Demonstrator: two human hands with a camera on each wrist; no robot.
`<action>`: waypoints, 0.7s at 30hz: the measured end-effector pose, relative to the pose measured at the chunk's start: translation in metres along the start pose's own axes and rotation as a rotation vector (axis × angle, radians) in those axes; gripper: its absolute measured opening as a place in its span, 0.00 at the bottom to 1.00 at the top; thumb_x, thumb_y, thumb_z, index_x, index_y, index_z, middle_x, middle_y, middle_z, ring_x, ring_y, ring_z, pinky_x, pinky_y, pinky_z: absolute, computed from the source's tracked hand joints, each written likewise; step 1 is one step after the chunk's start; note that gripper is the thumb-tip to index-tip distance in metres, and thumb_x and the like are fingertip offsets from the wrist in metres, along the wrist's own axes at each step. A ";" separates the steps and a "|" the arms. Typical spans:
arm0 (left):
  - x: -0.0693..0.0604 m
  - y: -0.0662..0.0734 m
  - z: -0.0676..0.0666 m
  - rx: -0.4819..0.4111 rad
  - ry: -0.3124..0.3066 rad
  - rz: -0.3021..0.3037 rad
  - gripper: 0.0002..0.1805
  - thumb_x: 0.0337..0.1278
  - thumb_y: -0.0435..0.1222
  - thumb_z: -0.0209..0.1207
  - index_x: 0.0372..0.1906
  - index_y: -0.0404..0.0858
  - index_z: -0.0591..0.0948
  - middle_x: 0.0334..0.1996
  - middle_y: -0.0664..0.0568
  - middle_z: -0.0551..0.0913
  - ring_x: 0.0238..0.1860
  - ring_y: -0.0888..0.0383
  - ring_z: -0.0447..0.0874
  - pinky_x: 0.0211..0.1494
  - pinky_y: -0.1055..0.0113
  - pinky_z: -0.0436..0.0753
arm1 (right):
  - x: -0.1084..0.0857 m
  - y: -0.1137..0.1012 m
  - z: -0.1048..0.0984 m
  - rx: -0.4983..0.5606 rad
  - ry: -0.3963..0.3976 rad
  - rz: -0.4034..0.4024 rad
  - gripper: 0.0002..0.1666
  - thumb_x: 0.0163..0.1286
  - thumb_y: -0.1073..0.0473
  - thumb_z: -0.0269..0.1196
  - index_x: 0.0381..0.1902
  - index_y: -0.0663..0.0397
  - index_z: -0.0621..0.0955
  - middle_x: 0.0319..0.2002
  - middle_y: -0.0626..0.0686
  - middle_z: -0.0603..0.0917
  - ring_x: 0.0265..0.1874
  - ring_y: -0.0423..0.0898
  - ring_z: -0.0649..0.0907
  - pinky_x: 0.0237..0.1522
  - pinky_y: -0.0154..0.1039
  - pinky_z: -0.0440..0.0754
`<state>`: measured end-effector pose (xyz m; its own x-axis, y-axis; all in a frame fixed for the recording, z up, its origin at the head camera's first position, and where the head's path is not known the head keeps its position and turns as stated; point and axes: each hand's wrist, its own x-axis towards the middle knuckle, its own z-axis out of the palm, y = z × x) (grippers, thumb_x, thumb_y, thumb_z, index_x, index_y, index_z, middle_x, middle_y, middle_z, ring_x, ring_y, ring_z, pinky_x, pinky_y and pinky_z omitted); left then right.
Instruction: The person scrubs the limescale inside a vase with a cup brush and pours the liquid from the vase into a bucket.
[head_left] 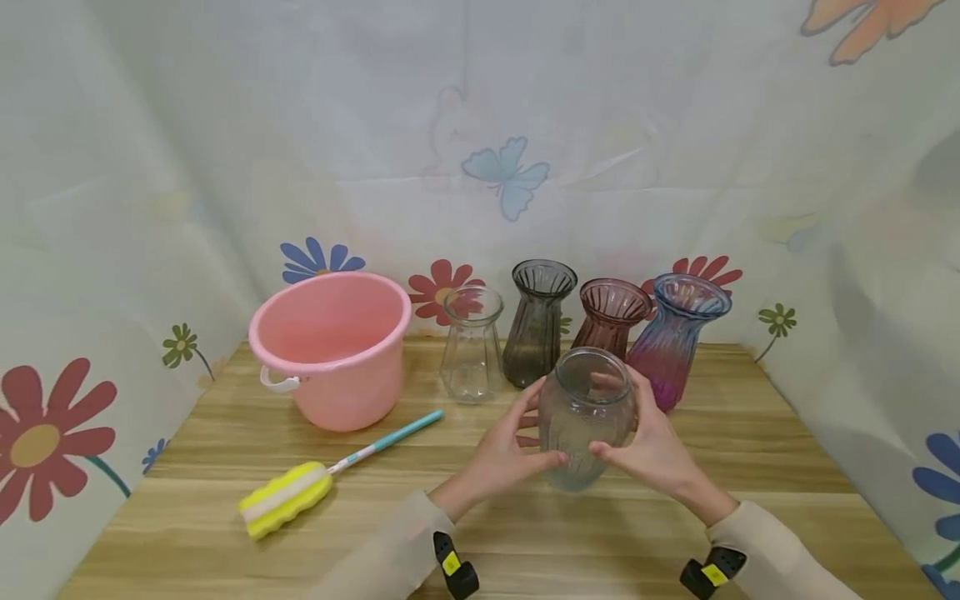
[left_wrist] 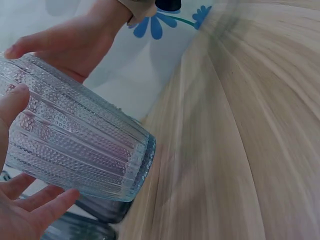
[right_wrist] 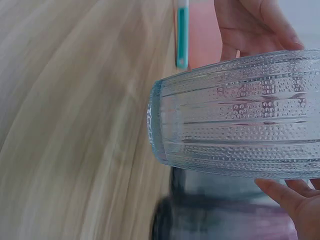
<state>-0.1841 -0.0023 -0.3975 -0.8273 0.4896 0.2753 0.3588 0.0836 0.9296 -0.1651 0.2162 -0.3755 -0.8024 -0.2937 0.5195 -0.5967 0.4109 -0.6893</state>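
Observation:
Between both hands is a clear, faintly bluish glass vase with ribbed, dotted walls and a round open mouth. My left hand holds it from the left, thumb on the near side and fingers around the flank. On the opposite flank my right hand grips it the same way. The wrist views show the vase's textured side and its thick base close to the wooden tabletop; whether the base touches the wood I cannot tell.
Behind the hands stand a clear vase, a grey vase, a dark red vase and a blue-to-pink vase. A pink bucket is at the left. Before it lies a yellow-and-white sponge brush with a turquoise-ended handle.

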 end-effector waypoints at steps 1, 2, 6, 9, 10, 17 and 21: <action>-0.005 0.004 -0.005 0.002 0.007 -0.001 0.48 0.45 0.35 0.67 0.70 0.53 0.54 0.62 0.47 0.68 0.57 0.49 0.73 0.51 0.57 0.78 | 0.002 -0.001 0.005 0.002 -0.008 -0.005 0.61 0.44 0.68 0.72 0.70 0.49 0.49 0.62 0.50 0.69 0.56 0.34 0.73 0.50 0.25 0.72; -0.008 0.006 -0.010 -0.001 0.014 -0.004 0.48 0.44 0.34 0.67 0.70 0.52 0.54 0.61 0.46 0.68 0.57 0.48 0.73 0.51 0.55 0.78 | 0.004 -0.004 0.010 0.018 -0.017 -0.010 0.61 0.44 0.68 0.72 0.70 0.49 0.49 0.61 0.54 0.69 0.56 0.35 0.73 0.50 0.26 0.73; -0.020 -0.007 -0.029 0.000 0.050 -0.024 0.49 0.42 0.34 0.69 0.69 0.57 0.55 0.63 0.47 0.67 0.57 0.47 0.73 0.52 0.52 0.78 | 0.014 -0.009 0.031 0.111 -0.049 -0.024 0.61 0.46 0.70 0.71 0.70 0.50 0.48 0.62 0.59 0.67 0.57 0.43 0.74 0.49 0.31 0.76; -0.027 -0.018 -0.043 0.011 0.077 -0.027 0.49 0.41 0.36 0.70 0.68 0.61 0.56 0.63 0.48 0.67 0.57 0.48 0.74 0.51 0.54 0.78 | 0.020 -0.013 0.046 0.164 -0.066 -0.023 0.60 0.47 0.70 0.71 0.70 0.50 0.47 0.63 0.61 0.66 0.57 0.53 0.74 0.47 0.35 0.78; -0.030 -0.019 -0.047 0.015 0.084 -0.025 0.49 0.41 0.36 0.70 0.68 0.61 0.56 0.63 0.48 0.67 0.56 0.47 0.74 0.50 0.56 0.79 | 0.021 -0.015 0.051 0.167 -0.070 -0.019 0.60 0.47 0.69 0.71 0.70 0.50 0.47 0.63 0.61 0.66 0.57 0.56 0.74 0.47 0.37 0.78; -0.045 -0.025 -0.067 0.034 0.108 -0.011 0.48 0.41 0.37 0.70 0.68 0.59 0.56 0.61 0.46 0.69 0.55 0.45 0.75 0.48 0.59 0.80 | 0.028 -0.017 0.074 0.154 -0.096 0.031 0.58 0.49 0.64 0.71 0.70 0.43 0.48 0.63 0.57 0.66 0.56 0.56 0.74 0.45 0.47 0.78; -0.049 -0.026 -0.071 0.031 0.112 -0.043 0.48 0.41 0.36 0.70 0.68 0.59 0.57 0.61 0.45 0.69 0.55 0.45 0.75 0.49 0.56 0.80 | 0.030 -0.015 0.081 0.186 -0.116 0.037 0.58 0.50 0.62 0.71 0.69 0.43 0.48 0.63 0.57 0.65 0.57 0.57 0.72 0.49 0.47 0.77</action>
<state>-0.1834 -0.0905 -0.4181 -0.8846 0.3854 0.2626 0.3338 0.1300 0.9336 -0.1811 0.1314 -0.3909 -0.8132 -0.3834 0.4378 -0.5499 0.2599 -0.7938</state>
